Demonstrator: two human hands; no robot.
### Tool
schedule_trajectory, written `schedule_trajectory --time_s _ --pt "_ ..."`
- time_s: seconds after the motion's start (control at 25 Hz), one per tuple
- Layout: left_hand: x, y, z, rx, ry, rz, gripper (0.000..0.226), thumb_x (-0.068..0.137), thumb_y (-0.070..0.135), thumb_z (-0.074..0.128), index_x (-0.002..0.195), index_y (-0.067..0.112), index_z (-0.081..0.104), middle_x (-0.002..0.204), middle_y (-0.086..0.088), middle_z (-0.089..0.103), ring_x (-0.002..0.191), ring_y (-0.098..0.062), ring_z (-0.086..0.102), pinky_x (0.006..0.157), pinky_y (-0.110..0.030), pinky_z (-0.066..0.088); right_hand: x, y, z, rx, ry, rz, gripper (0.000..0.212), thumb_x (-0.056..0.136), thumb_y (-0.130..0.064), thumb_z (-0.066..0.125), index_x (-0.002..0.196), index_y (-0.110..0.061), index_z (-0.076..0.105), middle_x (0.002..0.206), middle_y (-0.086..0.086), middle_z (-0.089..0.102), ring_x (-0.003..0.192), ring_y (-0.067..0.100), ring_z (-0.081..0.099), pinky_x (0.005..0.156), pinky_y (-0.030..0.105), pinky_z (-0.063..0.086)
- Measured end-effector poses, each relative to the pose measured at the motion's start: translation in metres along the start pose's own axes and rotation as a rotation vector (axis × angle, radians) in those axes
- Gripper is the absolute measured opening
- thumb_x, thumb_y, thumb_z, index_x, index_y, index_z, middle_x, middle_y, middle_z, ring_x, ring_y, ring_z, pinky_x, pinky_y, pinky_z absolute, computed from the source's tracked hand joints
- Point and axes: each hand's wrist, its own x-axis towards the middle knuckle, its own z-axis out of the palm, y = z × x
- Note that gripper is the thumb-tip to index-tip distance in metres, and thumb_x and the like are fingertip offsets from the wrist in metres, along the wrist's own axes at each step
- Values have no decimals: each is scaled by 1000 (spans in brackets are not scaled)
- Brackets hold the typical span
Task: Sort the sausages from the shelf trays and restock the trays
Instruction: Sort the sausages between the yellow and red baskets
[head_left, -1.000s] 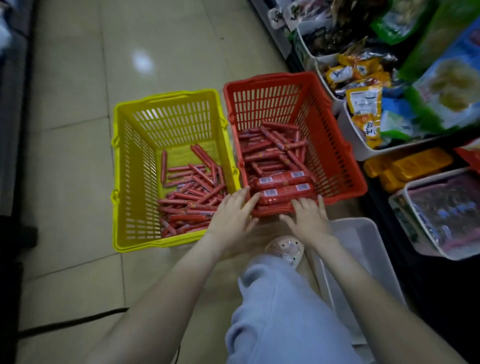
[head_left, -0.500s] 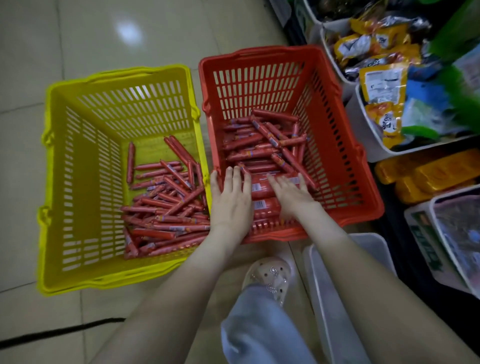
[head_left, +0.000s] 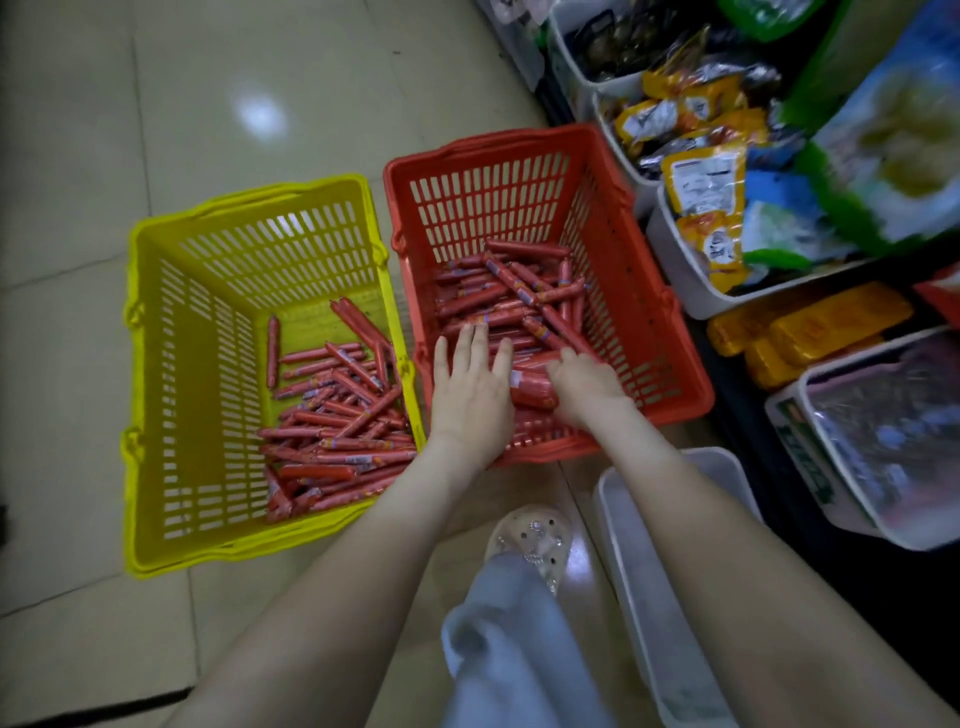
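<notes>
Sausages (head_left: 511, 299): loose in red basket (head_left: 654, 332), toward its near edge. Left hand (head_left: 470, 387): flat, fingers straight, on the pile. Right hand (head_left: 587, 387): fingers tucked down (grip cannot be told). Best: bracket the thick sausage (head_left: 530, 388) from both sides, lift level.

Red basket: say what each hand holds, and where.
Left hand lies flat on the thick sausage's left end, gripping nothing. Right hand: fingers curl over its right end.
</notes>
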Motion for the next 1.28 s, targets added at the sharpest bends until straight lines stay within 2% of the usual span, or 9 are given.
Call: schedule_trajectory --time_s 0.16,0.32,0.4,0.48,0.6,0.8,0.96,1.16,1.28 --pt "-12 49 -41 -40 126 242 66 82 21 57 144 14 37 150 -21 31 140 -34 28 114 -49 19 -93 32 -42 249 350 113 47 81 -30 64 120 -9 48 122 11 47 117 30 46 88 39 42" --pt "-33 125 -85 -19 365 617 48 73 29 45 114 17 66 118 -14 63 111 -33 59 98 -52 42 -206 79 -47 455 456 346 48 76 -29 65 116 -8 49 118 13 49 113 33 48 86 40 42" --pt "-52 177 -97 55 306 843 46 79 28 56 125 21 57 128 -9 56 122 -29 51 105 -50 34 -270 101 -24 581 479 504 52 75 -27 66 121 -7 49 120 13 51 113 33 50 89 39 45" --pt "-75 233 -100 231 90 1081 57 88 21 54 142 25 35 144 -5 39 134 -26 35 112 -45 24 -337 120 13 692 472 658 52 73 -25 68 119 -8 50 115 12 53 108 30 53 89 39 46" --pt "-110 307 -96 439 6 1302 60 94 16 47 148 26 23 145 -4 35 133 -25 34 109 -39 30 -423 138 83 847 413 898 41 71 -25 69 107 -12 53 104 9 55 94 27 57 81 37 49" --pt "-185 381 -6 303 -175 1167 56 92 13 47 145 18 28 139 -10 39 125 -29 41 98 -40 36 -485 144 202 983 228 1138 39 70 -28 63 107 -18 54 100 1 56 91 26 61 80 34 52" --pt "-207 369 102 330 -360 1045 67 93 15 47 150 14 11 154 -9 18 141 -27 20 116 -39 16 -465 148 290 777 19 997 42 80 -32 59 118 -18 48 115 3 54 107 26 55 87 33 47" --pt "-185 347 177 451 -467 932 68 100 27 37 152 18 -8 160 -6 -8 147 -23 -6 117 -42 -3 -413 160 355 504 -73 777 38 91 -27 49 128 -18 43 126 1 49 117 21 47 96 33 36" --pt "-171 342 193 435 -540 975 75 100 33 39 150 17 -13 160 -4 -10 147 -22 -8 117 -41 -4 -387 164 379 391 36 815 31 74 -13 60 104 -12 65 95 5 61 85 23 62 72 38 52"
